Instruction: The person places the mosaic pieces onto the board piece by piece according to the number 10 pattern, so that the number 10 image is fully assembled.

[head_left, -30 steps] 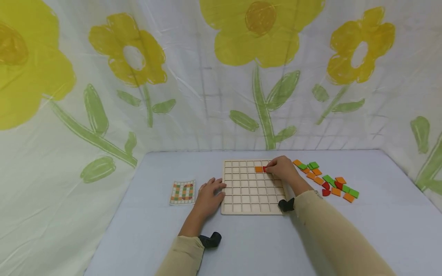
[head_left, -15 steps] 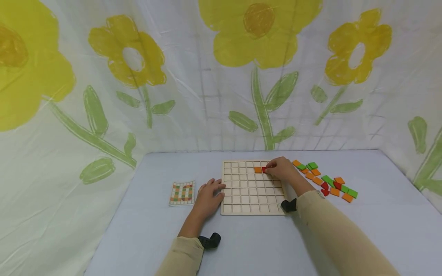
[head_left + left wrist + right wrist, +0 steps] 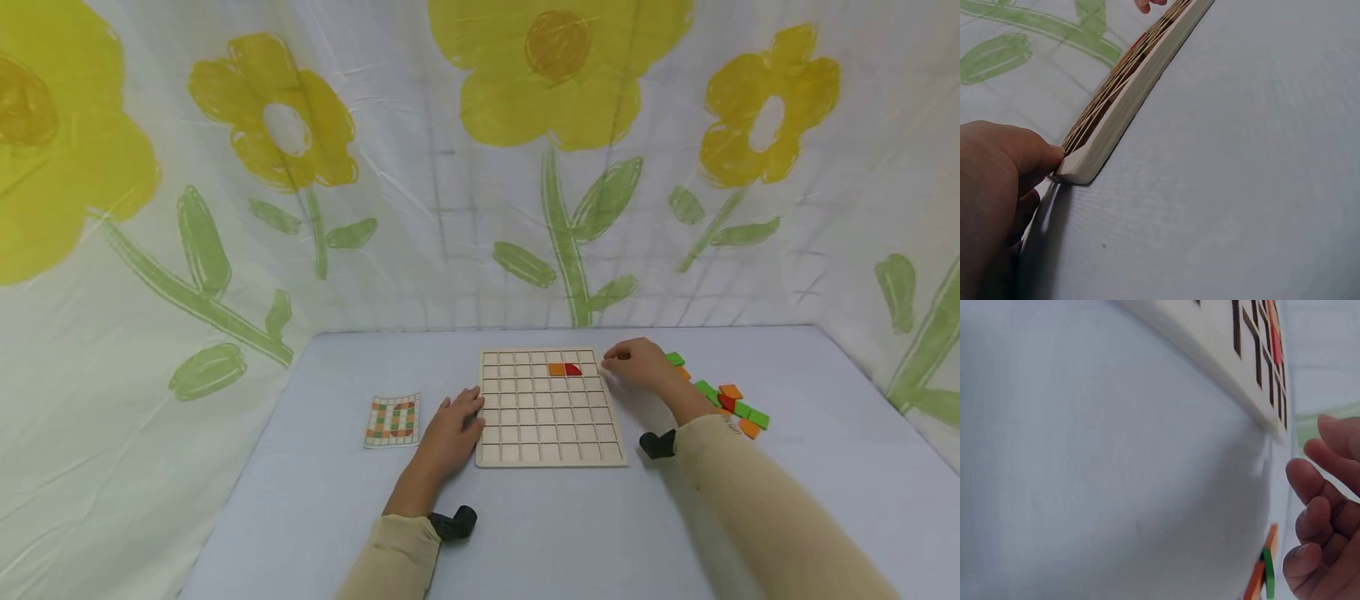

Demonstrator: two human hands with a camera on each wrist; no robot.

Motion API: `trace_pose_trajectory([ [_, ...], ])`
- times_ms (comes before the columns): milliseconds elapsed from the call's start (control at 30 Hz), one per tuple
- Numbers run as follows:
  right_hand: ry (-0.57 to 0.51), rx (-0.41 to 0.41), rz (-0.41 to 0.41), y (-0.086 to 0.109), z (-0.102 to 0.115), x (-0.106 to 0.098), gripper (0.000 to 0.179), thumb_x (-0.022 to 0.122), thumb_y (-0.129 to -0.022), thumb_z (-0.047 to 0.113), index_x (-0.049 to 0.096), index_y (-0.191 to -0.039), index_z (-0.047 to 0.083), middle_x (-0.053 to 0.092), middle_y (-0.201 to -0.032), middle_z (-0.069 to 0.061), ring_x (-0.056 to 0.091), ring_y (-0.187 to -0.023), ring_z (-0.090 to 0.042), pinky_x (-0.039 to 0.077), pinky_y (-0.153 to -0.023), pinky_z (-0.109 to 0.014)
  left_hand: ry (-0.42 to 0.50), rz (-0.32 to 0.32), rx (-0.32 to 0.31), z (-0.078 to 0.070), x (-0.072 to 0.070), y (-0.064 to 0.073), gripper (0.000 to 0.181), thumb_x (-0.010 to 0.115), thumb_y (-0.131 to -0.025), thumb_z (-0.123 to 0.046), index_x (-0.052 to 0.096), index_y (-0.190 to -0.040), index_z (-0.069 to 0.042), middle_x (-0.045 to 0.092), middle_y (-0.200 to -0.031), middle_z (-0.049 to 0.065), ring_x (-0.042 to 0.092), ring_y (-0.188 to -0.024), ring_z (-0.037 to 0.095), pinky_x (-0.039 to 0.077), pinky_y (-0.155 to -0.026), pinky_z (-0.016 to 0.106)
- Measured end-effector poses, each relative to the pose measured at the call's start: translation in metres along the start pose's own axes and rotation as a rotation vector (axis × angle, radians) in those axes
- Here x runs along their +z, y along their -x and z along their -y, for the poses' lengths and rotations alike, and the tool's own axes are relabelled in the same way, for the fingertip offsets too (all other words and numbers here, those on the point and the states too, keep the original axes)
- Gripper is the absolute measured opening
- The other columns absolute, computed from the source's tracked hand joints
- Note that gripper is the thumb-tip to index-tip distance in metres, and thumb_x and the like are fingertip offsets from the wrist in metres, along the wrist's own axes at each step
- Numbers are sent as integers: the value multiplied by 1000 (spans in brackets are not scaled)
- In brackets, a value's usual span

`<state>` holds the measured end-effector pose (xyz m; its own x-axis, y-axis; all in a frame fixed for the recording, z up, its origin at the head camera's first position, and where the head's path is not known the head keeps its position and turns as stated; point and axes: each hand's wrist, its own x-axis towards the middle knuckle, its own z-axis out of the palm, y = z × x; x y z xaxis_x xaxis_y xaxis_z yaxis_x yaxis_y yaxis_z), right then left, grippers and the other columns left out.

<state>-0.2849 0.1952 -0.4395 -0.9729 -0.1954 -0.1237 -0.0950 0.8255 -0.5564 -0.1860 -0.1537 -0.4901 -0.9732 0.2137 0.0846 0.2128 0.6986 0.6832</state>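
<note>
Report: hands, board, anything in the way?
Left hand touching board. Right hand off board, holding no visible tile. Orange tile beside red tile on board. Right wrist partly covers loose tiles.

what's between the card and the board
In the head view, the left hand lies between the card and the board, its fingers reaching the board's left edge.

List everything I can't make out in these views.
Head: any loose tiles behind the right hand and arm, which block them.
Head: the card's exact pattern; too small.
Left wrist: the rest of the board; cut off by the top edge.
Right wrist: the tiles' outlines; blurred.
</note>
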Motion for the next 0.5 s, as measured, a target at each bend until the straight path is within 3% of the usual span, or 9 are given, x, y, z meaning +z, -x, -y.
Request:
trace_pose_trajectory([
  [67,1,31,-2,5,-6,-8,36,58,-98,31,68,-121,6,64,-122,-20,59,-102,-30,53,-81,-40,-4,0,8,0,0,0,43,57,-99,-21,55,-139,-5,43,-154,3,35,-145,23,17,-125,45],
  [300,-87,137,-16,19,-30,-35,40,57,-99,30,62,-128,4,62,-120,-22,63,-85,-27,54,-68,-30,10,-30,30,2,1,2,39,60,-98,-19,60,-135,-7,49,-149,1,42,-141,24,24,-123,46],
  [500,-23,202,-26,18,-55,-37,49,60,-96,35,59,-130,0,58,-124,-26,60,-92,-28,53,-71,-32,18,-47,27,4,1,0,37,60,-97,-17,62,-133,-8,51,-148,0,44,-140,23,25,-122,47],
])
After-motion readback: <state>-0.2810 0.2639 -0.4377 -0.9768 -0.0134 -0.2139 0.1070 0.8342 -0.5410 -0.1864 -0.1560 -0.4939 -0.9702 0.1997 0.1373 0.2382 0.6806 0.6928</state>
